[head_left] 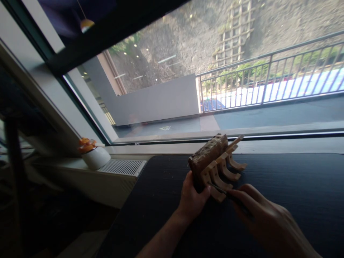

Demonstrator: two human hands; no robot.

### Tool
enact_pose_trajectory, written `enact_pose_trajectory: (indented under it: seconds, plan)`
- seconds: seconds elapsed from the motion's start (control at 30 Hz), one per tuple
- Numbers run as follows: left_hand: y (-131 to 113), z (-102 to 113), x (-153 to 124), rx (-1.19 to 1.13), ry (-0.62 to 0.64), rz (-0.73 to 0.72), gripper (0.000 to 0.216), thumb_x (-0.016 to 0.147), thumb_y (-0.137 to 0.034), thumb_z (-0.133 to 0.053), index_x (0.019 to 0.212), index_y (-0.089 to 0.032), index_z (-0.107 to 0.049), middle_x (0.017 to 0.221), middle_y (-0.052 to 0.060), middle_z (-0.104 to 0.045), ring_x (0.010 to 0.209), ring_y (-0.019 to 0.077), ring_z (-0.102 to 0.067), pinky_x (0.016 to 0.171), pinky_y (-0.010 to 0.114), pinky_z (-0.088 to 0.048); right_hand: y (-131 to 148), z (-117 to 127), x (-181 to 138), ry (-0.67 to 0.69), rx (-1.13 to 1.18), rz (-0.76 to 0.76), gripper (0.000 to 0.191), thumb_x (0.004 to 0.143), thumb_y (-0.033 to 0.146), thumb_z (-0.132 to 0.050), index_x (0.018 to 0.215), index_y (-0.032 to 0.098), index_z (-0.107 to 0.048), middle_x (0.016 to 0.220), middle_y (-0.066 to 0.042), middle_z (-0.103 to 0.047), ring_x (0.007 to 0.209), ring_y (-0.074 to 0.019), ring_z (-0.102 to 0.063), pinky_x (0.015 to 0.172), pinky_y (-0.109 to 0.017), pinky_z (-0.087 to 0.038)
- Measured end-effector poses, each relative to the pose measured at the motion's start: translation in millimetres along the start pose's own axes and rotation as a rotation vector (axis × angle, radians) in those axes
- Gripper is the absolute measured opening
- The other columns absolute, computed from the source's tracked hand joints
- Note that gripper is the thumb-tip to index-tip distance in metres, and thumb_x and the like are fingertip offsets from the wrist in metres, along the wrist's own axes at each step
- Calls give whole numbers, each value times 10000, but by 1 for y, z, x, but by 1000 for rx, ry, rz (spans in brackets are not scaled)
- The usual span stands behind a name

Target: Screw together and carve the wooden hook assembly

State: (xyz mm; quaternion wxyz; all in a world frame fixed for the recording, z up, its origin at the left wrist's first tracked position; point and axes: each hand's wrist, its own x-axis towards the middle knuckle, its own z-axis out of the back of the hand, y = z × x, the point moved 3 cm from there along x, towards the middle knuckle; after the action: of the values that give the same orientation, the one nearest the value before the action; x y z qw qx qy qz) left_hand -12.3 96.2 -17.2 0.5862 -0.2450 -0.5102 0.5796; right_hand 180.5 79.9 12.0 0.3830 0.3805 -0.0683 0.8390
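A wooden hook rack (208,150) is tilted above the dark table, with a rough, bark-like block along its back and several pale curved wooden hooks (231,175) along its front. My left hand (191,195) grips its near lower end, thumb towards the nearest hook. In my closed right hand (264,211) is a screwdriver (219,189) with a thin shaft; its tip meets the base of the nearest hooks. Most of its handle is hidden by my fingers. Whether a screw sits at the tip is too small to tell.
Under my hands spreads a black table (150,211), bordered by a pale window sill (161,148). To the left, a white pot (95,157) with an orange top stands on a ledge beside a vent grille (122,167). Behind the window glass runs a metal railing (264,80).
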Motion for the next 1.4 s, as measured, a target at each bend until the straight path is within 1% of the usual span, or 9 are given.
enact_pose_trajectory:
  seconds: [0.2,0.33,0.43,0.57,0.67,0.83,1.1,1.27,1.4]
  plan:
    - [-1,1,0,-8,-3,-9,397,726,-204,-672,1093,-192,-522,1038,47,-639,953,200,-601,864,329,-478,-2,-5,-4,38,15,-13,177,946,292,-422,1033,272,-576,871,37,-638,583,-102,-644,489,-250,-410]
    - [-1,1,0,7,-2,-13,379,728,-214,-671,1078,-196,-527,1026,42,-637,946,198,-599,862,328,-474,-3,-9,-7,112,53,-46,195,956,287,-400,1063,268,-561,930,20,-663,655,-116,-670,500,-237,-429]
    - [-1,1,0,9,-7,-12,377,731,-226,-670,1079,-198,-528,1026,42,-637,947,198,-599,859,329,-474,-3,-11,-6,138,25,-67,222,934,287,-427,1129,279,-532,980,18,-666,654,-131,-678,497,-243,-444]
    - [-2,0,-1,10,-3,5,379,724,-217,-669,1075,-188,-529,1021,49,-637,944,203,-600,858,335,-474,-1,-10,-5,144,-33,-94,318,883,226,-458,1194,283,-485,1005,18,-647,612,-141,-670,485,-253,-452]
    - [-4,1,-1,18,-7,22,396,716,-219,-673,1082,-180,-527,1032,61,-636,955,213,-598,869,351,-471,-1,-8,-4,133,-47,-68,300,878,169,-416,1149,269,-497,1003,8,-623,573,-124,-647,470,-248,-436]
    - [-5,1,-2,14,-9,20,415,717,-213,-672,1103,-181,-525,1057,66,-633,980,219,-593,885,354,-466,-1,0,-1,93,-49,-34,257,914,186,-407,1122,272,-532,1057,-7,-597,627,-113,-648,503,-238,-434]
    - [1,1,1,-4,-19,1,424,721,-219,-682,1116,-190,-528,1049,52,-639,974,205,-598,880,331,-469,2,3,0,36,-30,-23,243,929,227,-434,1119,264,-581,966,1,-623,621,-105,-641,497,-228,-422]
    - [1,1,0,14,-22,6,395,725,-218,-688,1089,-190,-536,1028,49,-645,951,200,-603,862,328,-477,5,2,-1,53,-48,-12,241,924,244,-440,1089,240,-615,839,9,-645,582,-106,-640,484,-228,-421]
    - [1,1,0,10,-18,-5,400,728,-205,-684,1097,-191,-533,1037,48,-644,958,197,-602,866,325,-477,3,-2,-3,68,-34,-19,230,933,260,-425,1065,237,-611,823,13,-659,562,-108,-643,473,-234,-421]
